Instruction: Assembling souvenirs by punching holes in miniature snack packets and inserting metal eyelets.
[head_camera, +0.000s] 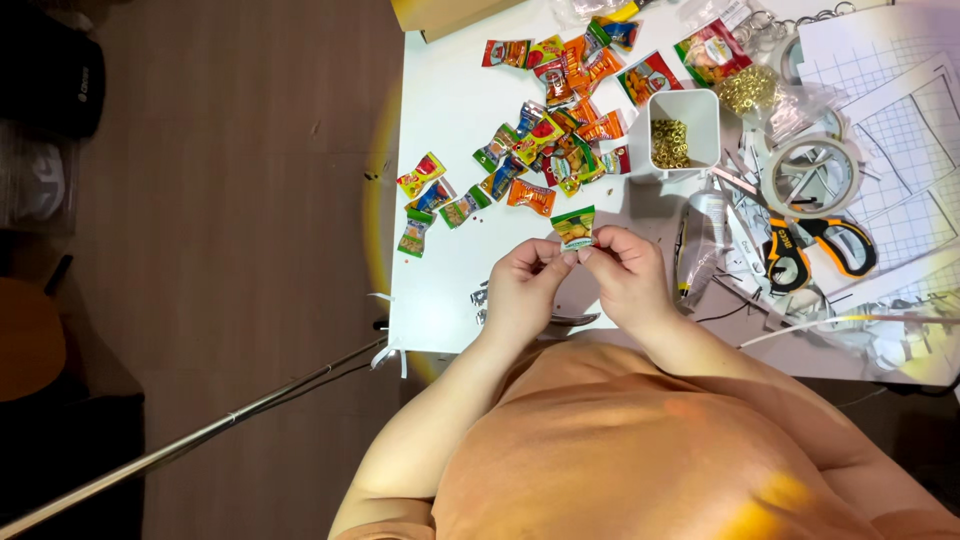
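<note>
White table (450, 300) carries scattered packets (545, 140). Both my hands, left (522, 292) and right (630, 275), pinch one green packet (575, 227) between fingertips.

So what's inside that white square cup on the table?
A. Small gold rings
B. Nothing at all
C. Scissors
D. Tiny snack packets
A: the white cup holds a heap of small gold rings; the scissors lie flat to its right and the packets are scattered on the table to its left.
</note>
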